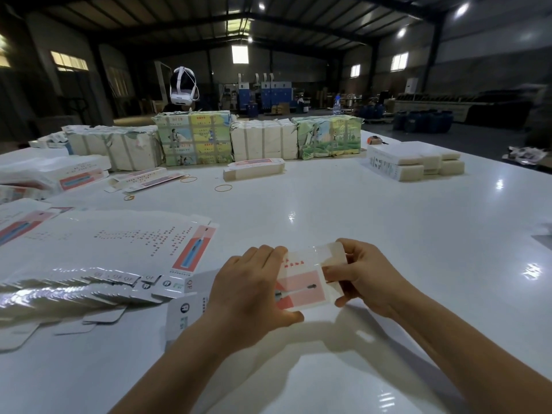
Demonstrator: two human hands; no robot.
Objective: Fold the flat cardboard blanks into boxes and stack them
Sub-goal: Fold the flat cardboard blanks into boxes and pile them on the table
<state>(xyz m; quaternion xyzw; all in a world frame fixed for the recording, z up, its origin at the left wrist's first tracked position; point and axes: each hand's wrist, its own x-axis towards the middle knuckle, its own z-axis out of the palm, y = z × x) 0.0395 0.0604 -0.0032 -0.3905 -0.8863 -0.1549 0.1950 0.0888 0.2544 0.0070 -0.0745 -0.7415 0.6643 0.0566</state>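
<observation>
A white and pink cardboard blank (301, 286) with a printed picture is held just above the white table (388, 234), low in the middle of the view. My left hand (254, 294) grips its left part, fingers over the top and thumb underneath. My right hand (361, 276) pinches its right end flap. A fanned spread of flat blanks (98, 252) lies on the table to the left of my hands. A folded box (254, 170) lies further back near the middle.
Wrapped bundles (194, 138) stand in a row at the far side, with a white headset (182, 85) behind them. A stack of white blanks (415, 161) sits at the back right. Several rubber bands (223, 188) lie loose. More boxes (53, 174) pile at the left.
</observation>
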